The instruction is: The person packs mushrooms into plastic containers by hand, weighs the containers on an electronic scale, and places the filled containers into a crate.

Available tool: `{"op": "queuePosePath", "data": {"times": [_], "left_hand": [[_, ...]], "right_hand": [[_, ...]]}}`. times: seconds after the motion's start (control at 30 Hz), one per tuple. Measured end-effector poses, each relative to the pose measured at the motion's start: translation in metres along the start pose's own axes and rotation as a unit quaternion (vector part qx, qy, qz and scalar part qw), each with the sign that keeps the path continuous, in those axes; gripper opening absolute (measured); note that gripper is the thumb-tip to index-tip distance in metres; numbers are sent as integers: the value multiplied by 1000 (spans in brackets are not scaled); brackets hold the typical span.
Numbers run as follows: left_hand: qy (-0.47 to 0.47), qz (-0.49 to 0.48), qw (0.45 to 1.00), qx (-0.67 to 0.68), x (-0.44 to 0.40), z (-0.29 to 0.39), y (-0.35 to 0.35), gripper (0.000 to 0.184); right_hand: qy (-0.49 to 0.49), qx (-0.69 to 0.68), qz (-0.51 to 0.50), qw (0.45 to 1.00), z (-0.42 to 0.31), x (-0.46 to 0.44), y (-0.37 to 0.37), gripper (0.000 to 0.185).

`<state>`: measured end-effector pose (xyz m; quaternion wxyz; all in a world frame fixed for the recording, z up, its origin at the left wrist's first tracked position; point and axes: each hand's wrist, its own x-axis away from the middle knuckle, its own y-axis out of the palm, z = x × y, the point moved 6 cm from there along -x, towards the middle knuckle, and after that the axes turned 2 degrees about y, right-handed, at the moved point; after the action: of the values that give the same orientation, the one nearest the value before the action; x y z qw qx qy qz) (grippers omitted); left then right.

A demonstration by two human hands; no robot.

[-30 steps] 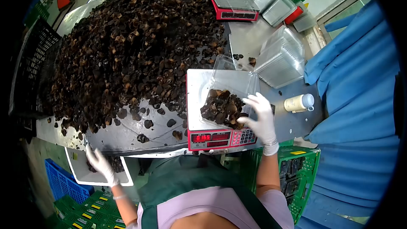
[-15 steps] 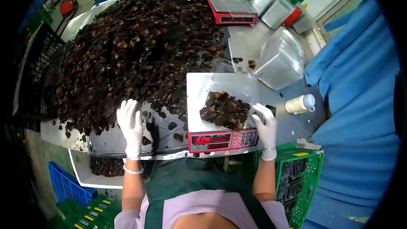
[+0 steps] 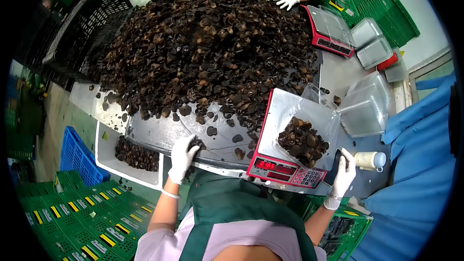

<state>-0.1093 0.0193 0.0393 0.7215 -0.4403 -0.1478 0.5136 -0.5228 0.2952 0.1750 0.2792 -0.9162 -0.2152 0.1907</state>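
My left hand (image 3: 182, 157), in a white glove, is at the near edge of the dark table. Its thumb and fingers close around a small dark piece of wood ear mushroom (image 3: 197, 143). To the right, a red and silver digital scale (image 3: 278, 116) shows lit red digits. On its pan rests an open clear plastic tray (image 3: 314, 99) holding a heap of wood ear mushrooms (image 3: 303, 142). My right hand (image 3: 344, 176), also gloved, hovers beside the scale's right edge with loosely bent fingers apart and nothing visible in them.
A large mushroom pile (image 3: 208, 43) covers the table. Stacked clear trays (image 3: 367, 106) and a capped bottle (image 3: 369, 160) stand right. Across the table are a co-worker's gloved hands (image 3: 287, 2) and a second scale (image 3: 331, 29). A white bin (image 3: 107, 154) sits below left.
The view has swung left. My left hand has come down from beside the pile to a piece near the table edge. My right hand has drawn back from the tray.
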Motion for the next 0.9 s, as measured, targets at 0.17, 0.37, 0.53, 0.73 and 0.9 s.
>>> {"op": "queuePosePath", "data": {"times": [0.17, 0.37, 0.53, 0.73, 0.9], "left_hand": [[38, -15, 998, -39, 5, -7, 20, 23], [-198, -132, 876, 419, -41, 49, 33, 16], [180, -149, 909, 345, -87, 215, 40, 24], [277, -44, 935, 215, -106, 227, 51, 29], [280, -152, 932, 172, -99, 216, 69, 55]], "right_hand": [[-12, -1, -17, 1000, -7, -4, 12, 23], [-60, 22, -7, 998, -4, 11, 9, 19], [-39, -20, 8, 999, -5, 20, 13, 20], [-36, 62, 47, 996, -5, 36, -13, 20], [85, -117, 61, 988, 40, 29, -17, 27]]}}
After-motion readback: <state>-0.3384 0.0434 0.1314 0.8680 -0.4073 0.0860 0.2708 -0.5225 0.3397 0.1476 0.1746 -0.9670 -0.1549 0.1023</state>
